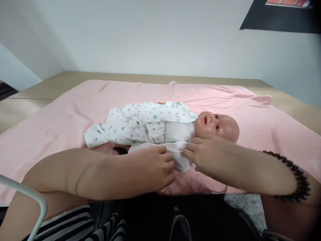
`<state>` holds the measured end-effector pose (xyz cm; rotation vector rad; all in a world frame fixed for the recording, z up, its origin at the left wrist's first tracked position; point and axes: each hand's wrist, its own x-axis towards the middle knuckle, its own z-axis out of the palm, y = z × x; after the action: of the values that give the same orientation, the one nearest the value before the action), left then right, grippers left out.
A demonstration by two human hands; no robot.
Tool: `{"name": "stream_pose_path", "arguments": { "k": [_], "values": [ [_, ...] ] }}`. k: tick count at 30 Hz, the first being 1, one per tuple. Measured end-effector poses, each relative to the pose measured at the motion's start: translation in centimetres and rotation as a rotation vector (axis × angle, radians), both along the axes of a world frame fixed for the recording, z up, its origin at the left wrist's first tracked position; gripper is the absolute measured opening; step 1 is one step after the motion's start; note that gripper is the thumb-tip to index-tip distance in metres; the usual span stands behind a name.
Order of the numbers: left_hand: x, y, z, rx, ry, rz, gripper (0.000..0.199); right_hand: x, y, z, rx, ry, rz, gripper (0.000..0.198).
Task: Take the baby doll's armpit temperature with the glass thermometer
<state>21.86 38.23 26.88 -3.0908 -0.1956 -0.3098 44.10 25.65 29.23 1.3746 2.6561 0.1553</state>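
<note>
While the doll (155,125) lies on its back, you grip white cloth (180,160)

Its head (223,129) points to three o'clock and its legs (105,134) to nine, on a pink blanket (62,117) spread over the worktop (32,105). From its chest (178,131), your left hand (156,167) is at seven o'clock, closed on the cloth; your right hand (208,150), at four, pinches it too.

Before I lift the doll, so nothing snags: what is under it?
A pink blanket shows around the doll, spread over a tan surface. Whatever lies directly beneath its body is covered and cannot be seen.
</note>
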Motion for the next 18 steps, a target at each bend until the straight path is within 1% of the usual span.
{"name": "stream_pose_path", "arguments": {
  "k": [1,3,5,7,9,14,18],
  "values": [
    [0.3,-0.8,-1.0,0.049,0.023,-0.083,0.005,-0.8,-0.2,-0.9,0.035,-0.08,-0.007,0.029],
    [0.6,-1.7,-2.3,0.167,0.081,-0.257,0.008,-2.1,-0.2,-2.4,0.074,-0.199,-0.031,0.029],
    [0.5,-2.1,-2.8,0.266,0.123,-0.347,0.012,-2.7,0.0,-3.3,0.119,-0.255,-0.036,0.027],
    [0.3,-2.2,-2.8,0.31,0.139,-0.343,0.016,-2.8,0.3,-3.9,0.179,-0.271,-0.037,0.021],
    [0.3,-2.2,-2.4,0.307,0.142,-0.321,0.015,-2.7,0.6,-4.2,0.211,-0.28,-0.043,0.016],
    [0.6,-2.4,-1.7,0.307,0.171,-0.338,0.013,-2.8,0.6,-4.4,0.206,-0.292,-0.042,0.015],
    [0.3,-2.6,-1.5,0.316,0.179,-0.319,0.012,-2.6,0.7,-4.4,0.2,-0.285,-0.033,0.02]
  ]
}}
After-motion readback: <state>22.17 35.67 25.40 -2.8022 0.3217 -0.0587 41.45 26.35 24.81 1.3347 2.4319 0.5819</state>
